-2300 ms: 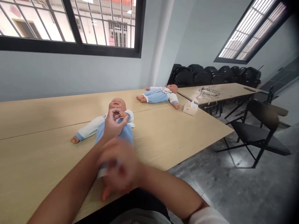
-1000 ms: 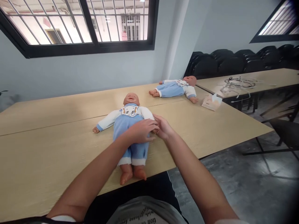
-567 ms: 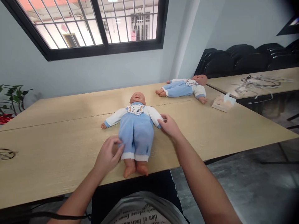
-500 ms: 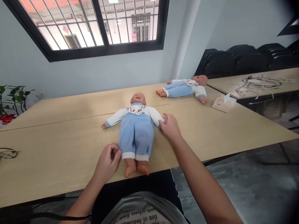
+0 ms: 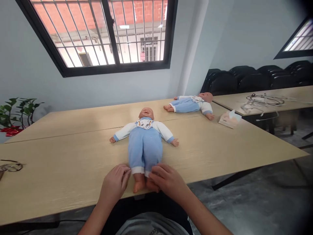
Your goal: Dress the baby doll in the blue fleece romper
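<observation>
A baby doll in a white-sleeved top and light blue trousers lies on its back on the table, feet toward me. Its arms are spread out, and an animal face decorates the chest. My left hand is closed at the white cuff of the trouser leg on the left, fingertips pinched against its outer edge. Over the other cuff, my right hand has its fingers curled on the fabric, covering part of that cuff and foot. Both bare feet stick out below the cuffs, close to the table's near edge.
A second doll in matching clothes lies farther back on the right. Near it stands a tissue box. Cables are heaped on the neighbouring table. Eyeglasses rest at the far left, beyond which a potted plant shows.
My right hand has moved from the doll's sleeve down to the trouser cuff. My left hand stays by the other cuff, its fingers drawn closer together. The view has tilted up.
</observation>
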A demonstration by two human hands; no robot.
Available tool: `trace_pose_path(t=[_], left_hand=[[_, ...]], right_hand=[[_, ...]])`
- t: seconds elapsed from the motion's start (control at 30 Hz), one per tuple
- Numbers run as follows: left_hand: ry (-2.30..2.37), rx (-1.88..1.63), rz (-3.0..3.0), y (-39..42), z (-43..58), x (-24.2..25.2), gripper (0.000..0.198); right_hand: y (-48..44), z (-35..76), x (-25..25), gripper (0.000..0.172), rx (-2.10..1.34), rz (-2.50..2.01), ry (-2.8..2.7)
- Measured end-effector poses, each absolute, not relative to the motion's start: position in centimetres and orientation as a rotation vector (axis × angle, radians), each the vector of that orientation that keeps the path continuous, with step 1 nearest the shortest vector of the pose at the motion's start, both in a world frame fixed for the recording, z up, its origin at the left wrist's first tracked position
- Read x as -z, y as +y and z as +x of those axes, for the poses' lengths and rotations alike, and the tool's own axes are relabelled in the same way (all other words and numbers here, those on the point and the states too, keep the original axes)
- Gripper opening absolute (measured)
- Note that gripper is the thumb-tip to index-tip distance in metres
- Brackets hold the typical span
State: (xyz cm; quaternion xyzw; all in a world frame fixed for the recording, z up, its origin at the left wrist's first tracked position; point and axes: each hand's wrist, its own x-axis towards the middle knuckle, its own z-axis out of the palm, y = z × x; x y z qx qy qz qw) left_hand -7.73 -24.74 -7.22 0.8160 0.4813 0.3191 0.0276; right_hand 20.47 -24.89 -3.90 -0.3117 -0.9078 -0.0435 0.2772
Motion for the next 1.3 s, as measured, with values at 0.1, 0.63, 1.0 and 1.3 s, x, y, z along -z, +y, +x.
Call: trace_pose_path(t=[0.1, 0.63, 1.0, 1.3], left_hand=[[1.481, -0.973, 2.524, -24.9, -7.5, 7.0, 0.008], [1.478, -0.875, 2.55, -24.8, -6.8, 6.4, 0.011], [1.316, -0.947, 2.531, -25.4, -7.7, 5.2, 0.026], [1.096, -0.837, 2.662, -24.5, -7.0, 5.7, 0.039]], right_hand=[[-24.9, 20.8, 4.5, 0.016, 0.064, -0.834, -2.394], [-29.2, 17.8, 3.0, 0.07, -0.237, -1.113, -2.261], [-27.9, 17.0, 2.4, 0.054, -0.273, -1.226, -2.266], [-25.7, 15.5, 2.0, 0.041, -0.247, -1.248, -2.259]])
